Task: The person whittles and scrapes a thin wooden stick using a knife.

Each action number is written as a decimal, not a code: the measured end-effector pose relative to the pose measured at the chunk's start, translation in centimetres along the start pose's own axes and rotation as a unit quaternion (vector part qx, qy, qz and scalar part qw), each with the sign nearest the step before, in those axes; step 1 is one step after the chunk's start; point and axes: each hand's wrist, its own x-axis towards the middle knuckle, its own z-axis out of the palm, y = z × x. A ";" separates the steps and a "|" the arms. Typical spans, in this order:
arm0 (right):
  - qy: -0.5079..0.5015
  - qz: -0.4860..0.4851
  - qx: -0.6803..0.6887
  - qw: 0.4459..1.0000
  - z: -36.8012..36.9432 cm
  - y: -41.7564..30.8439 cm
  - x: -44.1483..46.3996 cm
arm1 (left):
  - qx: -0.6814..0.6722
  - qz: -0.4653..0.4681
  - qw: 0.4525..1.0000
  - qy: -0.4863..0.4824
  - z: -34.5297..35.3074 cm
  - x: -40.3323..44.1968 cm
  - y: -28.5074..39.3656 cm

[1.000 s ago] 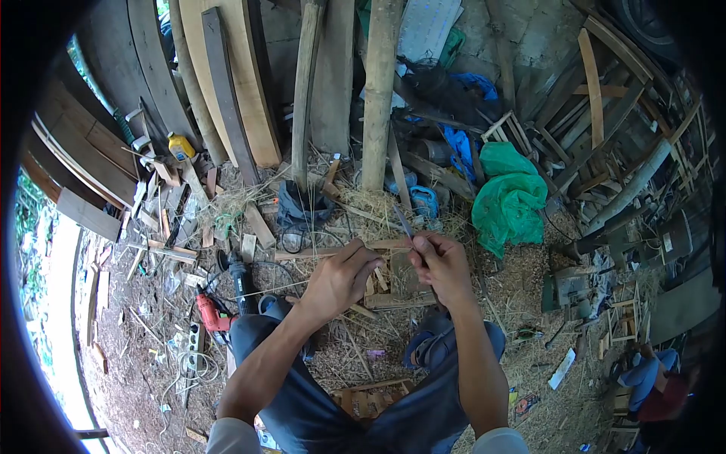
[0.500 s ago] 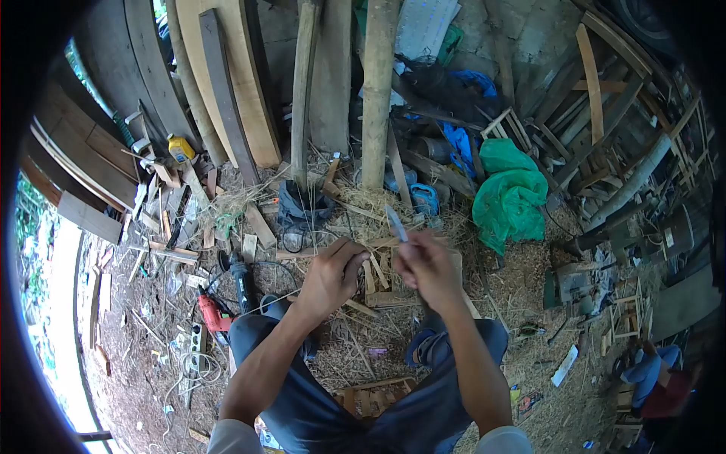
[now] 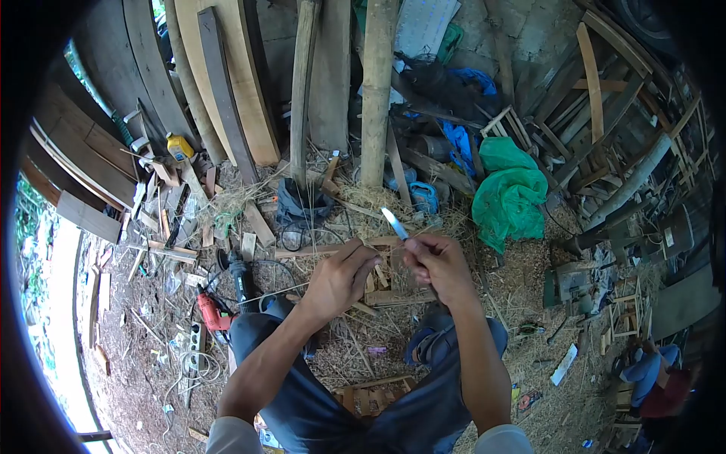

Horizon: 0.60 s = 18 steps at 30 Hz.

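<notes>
My right hand (image 3: 441, 266) is closed around a knife, its bright blade (image 3: 394, 225) pointing up and to the left. The fingers hide most of its handle. Left of it, my left hand (image 3: 342, 278) is pinched on a thin pale strip (image 3: 283, 291), which looks like split bamboo or cane; one end sticks out to the left past the wrist. The two hands are apart, in front of my knees, above a floor strewn with shavings.
Left of my knees lie a black angle grinder (image 3: 243, 281), a red power drill (image 3: 214, 312) and a power strip (image 3: 197, 349) with cable. A green plastic bag (image 3: 510, 198) sits at right. Wooden posts (image 3: 376, 106) stand ahead. Another person (image 3: 654, 378) is at far right.
My right hand has moved slightly right with the knife, and its blade now catches the light. My left hand has shifted a little to the right.
</notes>
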 end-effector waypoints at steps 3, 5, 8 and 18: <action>0.023 -0.027 -0.002 0.999 -0.6 -0.8 0.0 | 0.025 0.016 1.000 -0.004 0.1 -0.2 0.1; 0.048 -0.011 0.019 0.999 -0.4 -0.7 -0.1 | 0.044 0.012 0.999 -0.012 -0.1 -0.2 0.3; 0.048 -0.007 0.048 0.998 -0.5 -1.0 -0.1 | 0.050 0.018 0.998 -0.019 0.0 -0.1 0.5; 0.296 -0.163 0.042 0.940 -7.5 -1.5 0.1 | 0.022 -0.031 0.998 0.042 -1.7 -0.9 -0.7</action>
